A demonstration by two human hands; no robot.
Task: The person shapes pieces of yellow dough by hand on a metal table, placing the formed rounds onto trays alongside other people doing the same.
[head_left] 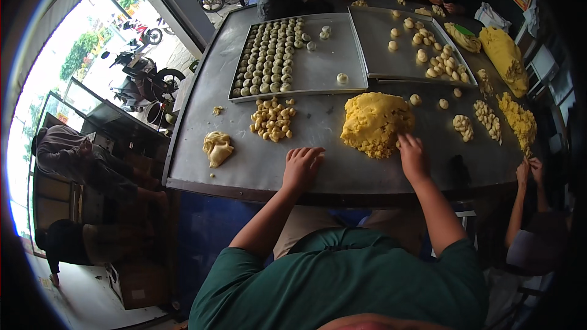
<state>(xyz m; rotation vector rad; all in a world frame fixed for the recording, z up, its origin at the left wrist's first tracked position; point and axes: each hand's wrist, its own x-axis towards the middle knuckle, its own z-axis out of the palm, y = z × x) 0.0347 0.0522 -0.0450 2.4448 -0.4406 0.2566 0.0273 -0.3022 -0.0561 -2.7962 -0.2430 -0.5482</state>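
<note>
My left hand (302,168) rests on the metal table near its front edge, fingers stretched out and holding nothing. Against the lower right side of a big crumbly mound of yellow paste (376,119), my right hand (414,156) has its fingers curled in, pinching some of the paste. Its fingertips are partly hidden. Left of the mound lies a heap of small pale dough balls (271,120). Farther left is a soft lump of pale dough (217,148). A few round dough balls (416,99) sit to the right of the mound.
Beyond my hands, one metal tray (333,49) bears rows of round pastries; another tray (373,43) holds loose balls. A large yellow block (504,61) and more yellow paste (518,122) line the right side. Co-workers' hands (529,171) work at the right and far edges.
</note>
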